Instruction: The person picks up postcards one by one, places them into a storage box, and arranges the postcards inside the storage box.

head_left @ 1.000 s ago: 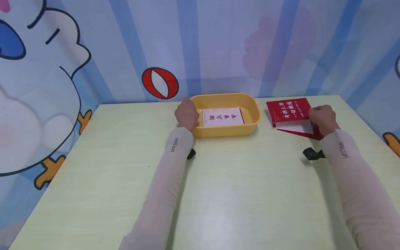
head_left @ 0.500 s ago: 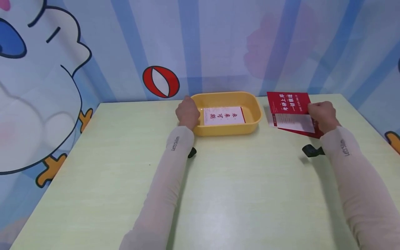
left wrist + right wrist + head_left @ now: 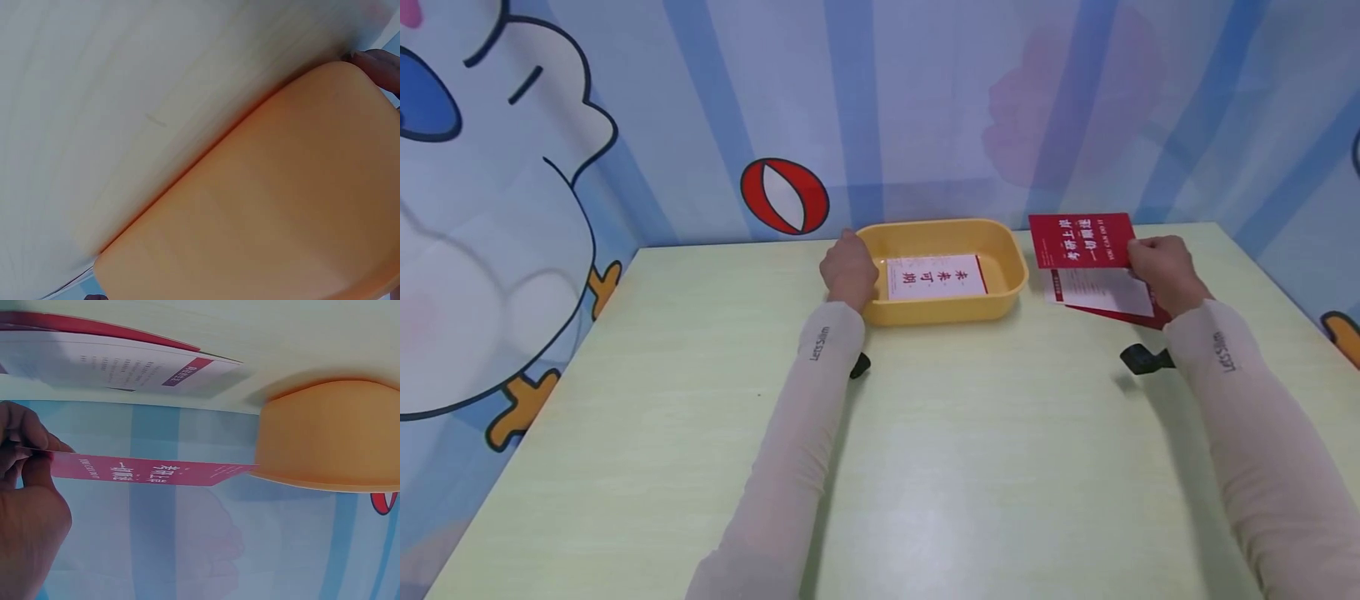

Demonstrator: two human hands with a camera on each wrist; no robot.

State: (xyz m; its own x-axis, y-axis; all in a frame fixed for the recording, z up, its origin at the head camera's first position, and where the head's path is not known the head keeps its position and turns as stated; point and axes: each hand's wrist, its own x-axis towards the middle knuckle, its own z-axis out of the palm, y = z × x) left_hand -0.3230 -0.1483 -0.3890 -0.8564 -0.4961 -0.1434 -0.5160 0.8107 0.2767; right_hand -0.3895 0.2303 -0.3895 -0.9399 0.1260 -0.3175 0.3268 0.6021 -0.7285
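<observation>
Behind everything you have the blue striped wall [image 3: 925, 108], and in front of it the pale table [image 3: 940, 467]. The yellow tray [image 3: 947, 313] sits near the table's far edge, with a white card [image 3: 936, 277] in red characters lying inside. Your left hand [image 3: 850, 265] grips the tray's left end; your right hand [image 3: 1167, 268], right of the tray, holds narrow—thumb and fingers pinching one end of the red card [image 3: 1081, 242]. That card is up off the table, thin and straight, with two lines of large white characters and YOU CAN DO IT in small print nearest your fingers. The right wrist view catches it at a steep slant. On the table below, a banded card [image 3: 1101, 292]—pale, red strip at its left—overlaps a red lower card [image 3: 1123, 317].
</observation>
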